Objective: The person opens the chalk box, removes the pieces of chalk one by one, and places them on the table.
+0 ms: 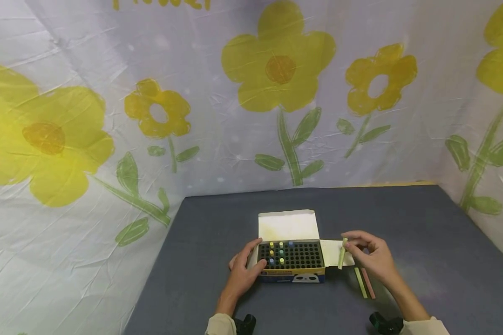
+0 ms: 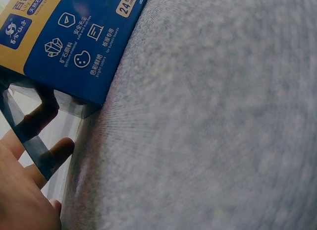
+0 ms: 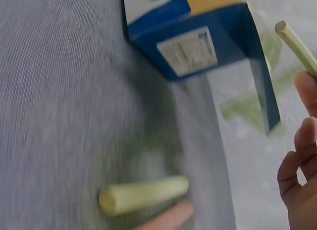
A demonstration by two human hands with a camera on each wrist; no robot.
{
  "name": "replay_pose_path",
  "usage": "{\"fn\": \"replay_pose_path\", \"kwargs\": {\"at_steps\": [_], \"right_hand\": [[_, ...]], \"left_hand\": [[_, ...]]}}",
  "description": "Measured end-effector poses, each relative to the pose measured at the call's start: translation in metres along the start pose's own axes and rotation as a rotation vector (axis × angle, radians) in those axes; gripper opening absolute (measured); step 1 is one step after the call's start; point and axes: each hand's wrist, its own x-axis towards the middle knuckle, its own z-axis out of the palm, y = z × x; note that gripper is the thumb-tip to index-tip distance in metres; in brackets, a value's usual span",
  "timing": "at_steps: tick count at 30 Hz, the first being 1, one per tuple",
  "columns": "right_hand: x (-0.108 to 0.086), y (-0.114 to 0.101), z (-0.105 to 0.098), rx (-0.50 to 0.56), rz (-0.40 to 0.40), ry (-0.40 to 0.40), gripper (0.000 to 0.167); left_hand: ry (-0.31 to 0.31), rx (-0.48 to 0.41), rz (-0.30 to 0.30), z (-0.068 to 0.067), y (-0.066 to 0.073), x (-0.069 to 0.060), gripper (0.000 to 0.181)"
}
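A blue-and-yellow chalk box [image 1: 282,274] lies on the table with its lid [image 1: 288,224] folded back. Several yellow, green and blue chalks [image 1: 282,251] stand in holes on the left side of its black holder [image 1: 308,253]. My left hand [image 1: 240,278] grips the box's left end, thumb at the front and a finger at the back corner. Right of the box, over its opened side flap [image 1: 330,251], my right hand [image 1: 375,255] pinches a pale yellow-green chalk stick [image 1: 342,255] held nearly upright; its lower end shows in the right wrist view.
A yellow-green chalk [image 1: 360,283] and a pink chalk [image 1: 368,283] lie side by side on the dark grey table [image 1: 218,223], below my right hand. Behind the table hangs a white sheet [image 1: 218,153] printed with yellow flowers.
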Motion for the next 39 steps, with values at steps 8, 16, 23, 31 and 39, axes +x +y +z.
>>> {"fn": "replay_pose_path", "kwargs": {"at_steps": [8, 16, 23, 31, 39], "right_hand": [[-0.015, 0.012, -0.028, -0.095, 0.164, -0.072, 0.024], [-0.026, 0.026, -0.051, -0.093, 0.29, -0.176, 0.029], [-0.035, 0.037, -0.067, -0.092, 0.421, -0.302, 0.035], [-0.035, 0.041, -0.064, -0.192, 0.335, -0.398, 0.025], [-0.035, 0.039, -0.057, -0.268, 0.299, -0.393, 0.017]], "left_hand": [[0.013, 0.009, 0.0, 0.001, -0.001, 0.0, 0.057], [0.012, 0.012, -0.004, 0.001, 0.0, 0.0, 0.056], [0.008, -0.001, -0.002, 0.0, 0.0, 0.0, 0.056], [0.002, -0.003, -0.015, -0.001, -0.001, 0.001, 0.056], [0.006, 0.008, -0.005, 0.001, -0.002, 0.001, 0.056]]}}
